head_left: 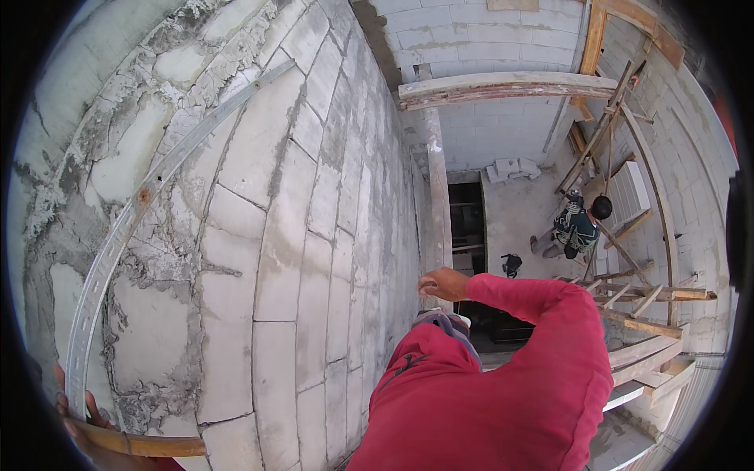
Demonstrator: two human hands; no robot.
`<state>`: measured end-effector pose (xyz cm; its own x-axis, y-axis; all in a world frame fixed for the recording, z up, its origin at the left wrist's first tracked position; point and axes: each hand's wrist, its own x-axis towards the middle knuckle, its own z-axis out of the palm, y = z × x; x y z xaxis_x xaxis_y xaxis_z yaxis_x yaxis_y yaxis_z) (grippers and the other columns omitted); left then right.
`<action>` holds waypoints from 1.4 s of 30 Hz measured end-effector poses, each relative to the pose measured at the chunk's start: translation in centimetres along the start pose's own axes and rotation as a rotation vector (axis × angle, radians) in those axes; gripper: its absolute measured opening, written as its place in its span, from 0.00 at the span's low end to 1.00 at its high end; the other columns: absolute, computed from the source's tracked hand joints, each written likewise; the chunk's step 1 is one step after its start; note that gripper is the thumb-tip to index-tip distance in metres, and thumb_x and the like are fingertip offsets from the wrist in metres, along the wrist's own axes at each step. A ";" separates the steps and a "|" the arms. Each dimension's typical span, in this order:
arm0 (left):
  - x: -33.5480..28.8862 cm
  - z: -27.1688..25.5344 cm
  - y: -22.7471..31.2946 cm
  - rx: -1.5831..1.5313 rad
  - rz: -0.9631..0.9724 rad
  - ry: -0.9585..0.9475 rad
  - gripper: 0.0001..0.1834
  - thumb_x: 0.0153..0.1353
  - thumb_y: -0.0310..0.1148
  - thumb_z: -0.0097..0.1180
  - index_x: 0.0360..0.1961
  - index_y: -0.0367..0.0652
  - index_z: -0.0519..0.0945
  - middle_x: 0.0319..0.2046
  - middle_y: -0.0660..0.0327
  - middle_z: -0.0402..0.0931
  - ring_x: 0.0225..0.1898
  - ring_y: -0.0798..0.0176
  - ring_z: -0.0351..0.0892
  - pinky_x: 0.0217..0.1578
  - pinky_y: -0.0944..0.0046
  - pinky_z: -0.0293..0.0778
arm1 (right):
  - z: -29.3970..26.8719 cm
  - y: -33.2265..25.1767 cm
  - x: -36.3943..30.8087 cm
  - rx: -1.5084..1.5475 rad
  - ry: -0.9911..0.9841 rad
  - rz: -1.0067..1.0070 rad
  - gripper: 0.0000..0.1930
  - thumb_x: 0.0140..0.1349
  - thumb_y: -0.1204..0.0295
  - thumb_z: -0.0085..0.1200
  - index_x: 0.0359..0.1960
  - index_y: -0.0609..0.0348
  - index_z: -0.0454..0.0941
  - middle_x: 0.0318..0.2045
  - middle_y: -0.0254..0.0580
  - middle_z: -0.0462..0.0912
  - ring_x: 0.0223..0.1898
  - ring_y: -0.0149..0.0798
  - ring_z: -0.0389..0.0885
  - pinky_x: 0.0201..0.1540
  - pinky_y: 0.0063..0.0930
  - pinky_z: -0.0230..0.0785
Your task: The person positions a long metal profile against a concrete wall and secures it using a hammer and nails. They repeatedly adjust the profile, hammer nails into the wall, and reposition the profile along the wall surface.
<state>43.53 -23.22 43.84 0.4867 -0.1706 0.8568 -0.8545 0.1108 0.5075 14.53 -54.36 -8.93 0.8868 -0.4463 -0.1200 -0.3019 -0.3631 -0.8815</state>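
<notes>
A long perforated metal strip [149, 184], rust-spotted, lies along the rough mortar and block wall [275, 259] on my left. My left hand [82, 420], at the lower left, has its fingers wrapped around the strip's near end. A curved-looking brown wooden stick [149, 446] crosses the same spot, partly over the hand; whether I grip it too cannot be told. My right hand [444, 284] is closed beside the block wall, in front of my body, with its fingers curled. Anything inside those fingers is hidden. A red sleeve [526, 297] covers my right arm.
I am high above a floor [518, 212], where a co-worker [577, 228] crouches. A dark opening [466, 220] lies below me. A wooden beam [503, 88] crosses ahead, with timber scaffolding [656, 188] at right. Several pale blocks [512, 169] are stacked by the far wall.
</notes>
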 end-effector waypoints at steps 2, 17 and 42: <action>-0.2 0.8 -0.7 -0.046 -0.029 -0.012 0.22 0.76 0.41 0.37 0.63 0.41 0.66 0.65 0.50 0.65 0.69 0.51 0.65 0.62 0.57 0.72 | -1.4 -3.7 1.9 0.207 0.186 -0.034 0.14 0.68 0.66 0.51 0.50 0.61 0.78 0.41 0.42 0.88 0.41 0.38 0.84 0.47 0.32 0.73; -2.8 1.0 1.6 -0.236 -0.074 -0.067 0.25 0.67 0.41 0.54 0.53 0.28 0.71 0.53 0.42 0.74 0.57 0.48 0.78 0.42 0.56 0.88 | -9.5 -52.2 8.4 0.875 -0.119 -1.027 0.10 0.71 0.69 0.55 0.47 0.63 0.76 0.38 0.42 0.85 0.37 0.29 0.83 0.40 0.22 0.77; -4.8 -0.3 -0.9 -0.385 -0.181 -0.026 0.20 0.68 0.35 0.55 0.54 0.31 0.72 0.49 0.41 0.77 0.51 0.51 0.82 0.43 0.52 0.88 | -4.2 -57.2 11.6 0.647 -0.349 -1.081 0.10 0.67 0.70 0.61 0.43 0.63 0.78 0.34 0.37 0.84 0.34 0.26 0.79 0.39 0.21 0.75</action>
<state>41.99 -22.20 39.28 0.6135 -0.2447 0.7508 -0.6234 0.4335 0.6507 40.57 -42.21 42.01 0.6465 0.0914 0.7574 0.7510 0.0982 -0.6529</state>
